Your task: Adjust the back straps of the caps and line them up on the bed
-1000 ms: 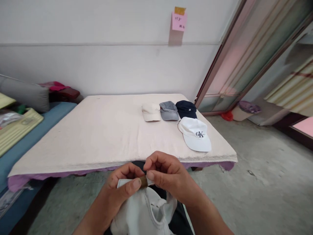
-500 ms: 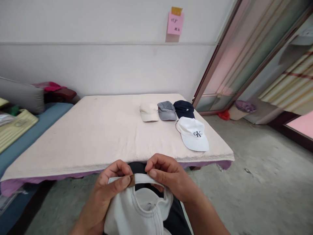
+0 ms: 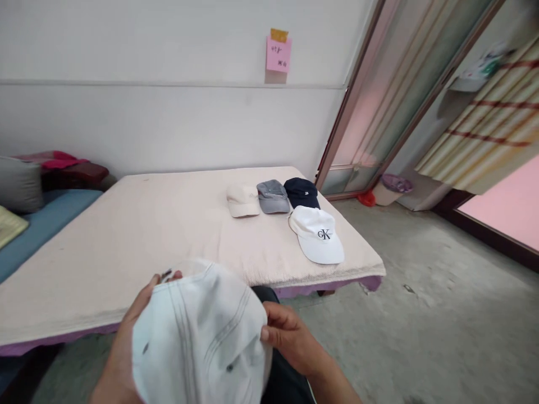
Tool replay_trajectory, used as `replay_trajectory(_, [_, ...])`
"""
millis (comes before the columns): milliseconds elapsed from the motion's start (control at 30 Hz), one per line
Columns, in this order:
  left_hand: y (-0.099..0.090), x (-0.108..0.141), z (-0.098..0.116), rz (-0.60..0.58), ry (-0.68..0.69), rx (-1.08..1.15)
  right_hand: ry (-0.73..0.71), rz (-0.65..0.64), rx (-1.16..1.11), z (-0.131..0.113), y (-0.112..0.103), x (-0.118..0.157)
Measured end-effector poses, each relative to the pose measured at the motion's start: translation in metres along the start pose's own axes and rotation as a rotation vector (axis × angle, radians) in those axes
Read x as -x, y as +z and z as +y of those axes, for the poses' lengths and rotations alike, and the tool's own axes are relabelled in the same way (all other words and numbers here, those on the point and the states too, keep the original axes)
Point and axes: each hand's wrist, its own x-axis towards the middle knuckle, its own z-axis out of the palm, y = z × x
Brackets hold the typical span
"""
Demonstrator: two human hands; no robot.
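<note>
A white cap (image 3: 206, 336) with dark stitching fills the lower middle, its crown turned up toward me. My left hand (image 3: 126, 348) grips its left side, the fingertips partly behind the fabric. At the cap's right edge, my right hand (image 3: 290, 336) pinches the cloth between thumb and fingers. On the bed beyond lie a cream cap (image 3: 243, 201), a grey cap (image 3: 273, 196) and a navy cap (image 3: 302, 192) in a row. A white cap with black letters (image 3: 318, 234) lies in front of the navy one.
The caps rest on a bed with a pale cover (image 3: 168, 224). A blue mattress (image 3: 54, 221) with a grey cushion (image 3: 19, 185) is at the left. A pink note (image 3: 278, 54) hangs on the wall. A bin (image 3: 389, 189) stands on the floor at the right.
The held cap has been turned, so its crown shows instead of the back strap. My hands have moved apart, the left one further left. The camera view has shifted slightly right.
</note>
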Motion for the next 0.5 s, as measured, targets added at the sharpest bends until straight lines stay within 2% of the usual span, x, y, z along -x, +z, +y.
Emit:
replay_trajectory(100, [-0.012,-0.018,-0.026,0.028,-0.126,-0.025,-0.048,0.176,-0.117,-0.003,-0.009,-0.009])
replay_trajectory(267, [-0.016,-0.042,-0.073,0.014,-0.075,-0.07,-0.057,0.37,-0.142,-0.017,-0.031,-0.033])
replay_trajectory(367, [-0.002,-0.064,-0.08,-0.034,-0.026,-0.171,-0.118,0.405,-0.045,-0.031,-0.047,-0.05])
replay_trajectory(500, [0.041,-0.098,-0.067,-0.164,0.135,-0.295,-0.233,0.47,0.033,-0.063,-0.067,-0.077])
